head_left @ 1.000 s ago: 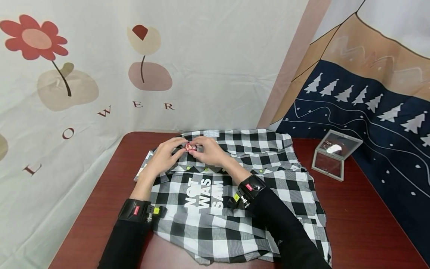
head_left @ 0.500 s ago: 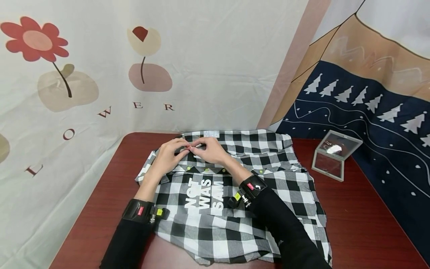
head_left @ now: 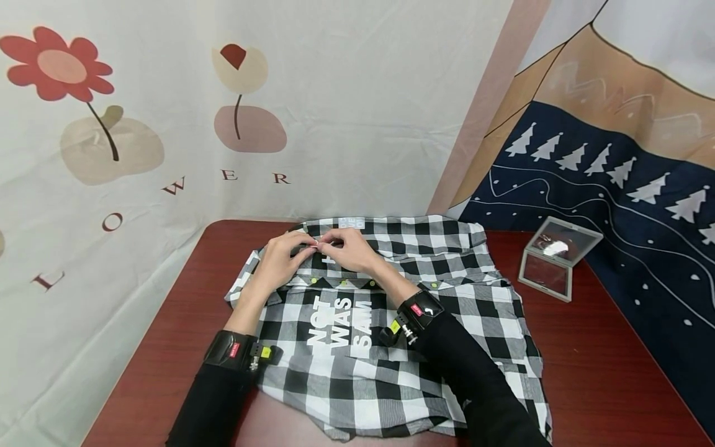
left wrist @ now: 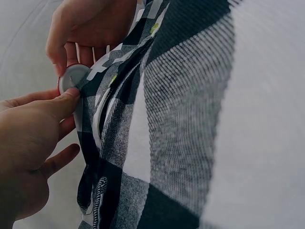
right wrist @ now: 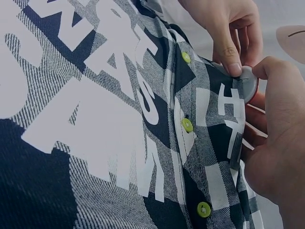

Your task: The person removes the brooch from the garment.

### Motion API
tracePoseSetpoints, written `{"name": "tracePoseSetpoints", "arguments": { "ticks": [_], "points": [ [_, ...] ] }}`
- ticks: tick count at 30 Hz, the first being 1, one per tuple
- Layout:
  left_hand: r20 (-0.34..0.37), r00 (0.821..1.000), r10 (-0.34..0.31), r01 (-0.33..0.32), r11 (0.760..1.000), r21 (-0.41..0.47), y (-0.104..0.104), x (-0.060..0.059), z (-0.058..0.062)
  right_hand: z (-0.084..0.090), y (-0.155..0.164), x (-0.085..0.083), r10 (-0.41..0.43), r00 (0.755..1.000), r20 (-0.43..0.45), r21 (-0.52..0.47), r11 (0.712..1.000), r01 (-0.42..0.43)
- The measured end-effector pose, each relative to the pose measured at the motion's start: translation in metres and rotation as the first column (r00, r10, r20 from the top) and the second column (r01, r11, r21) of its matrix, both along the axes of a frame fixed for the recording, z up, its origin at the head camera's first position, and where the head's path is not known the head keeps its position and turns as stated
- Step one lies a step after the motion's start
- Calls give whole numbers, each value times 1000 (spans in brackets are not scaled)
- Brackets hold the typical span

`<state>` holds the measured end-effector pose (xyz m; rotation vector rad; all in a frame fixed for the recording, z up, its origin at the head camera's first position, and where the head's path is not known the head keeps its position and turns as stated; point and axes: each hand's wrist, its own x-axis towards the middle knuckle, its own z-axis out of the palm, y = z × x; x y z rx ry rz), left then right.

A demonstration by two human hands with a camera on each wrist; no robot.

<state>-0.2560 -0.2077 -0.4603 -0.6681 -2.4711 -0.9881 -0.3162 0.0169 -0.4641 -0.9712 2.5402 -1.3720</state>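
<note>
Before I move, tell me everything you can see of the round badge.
The round badge is small, with a smooth grey back, perhaps metal or plastic, a thin line on it and a red rim. It sits at the edge of the plaid shirt, pinched by the left hand and right hand. Whether it is fastened, I can't tell.
</note>
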Motion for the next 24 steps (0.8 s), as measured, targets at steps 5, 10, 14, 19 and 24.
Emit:
{"name": "tracePoseSetpoints", "arguments": {
  "ticks": [5, 10, 14, 19, 24],
  "points": [
    [-20, 1000, -9, 10, 1000, 14, -1, -1, -2, 1, 0, 1, 2, 1000, -9, 14, 1000, -2],
    [-7, 1000, 1, -1, 1000, 8, 0, 0, -3, 0, 1, 1, 11, 1000, -19, 15, 1000, -11],
    [-1, 1000, 6, -6, 1000, 1, 0, 1, -2, 0, 1, 2, 9, 1000, 0, 16, 1000, -9],
    [2, 1000, 12, -12, 1000, -4, 0, 1, -2, -1, 4, 4, 9, 1000, -10, 19, 1000, -9],
    [12, 1000, 29, -29, 999, -18, 0, 2, -1, -1, 8, 7, 1, 998, -68, 8, 1000, -1]
  ]
}}
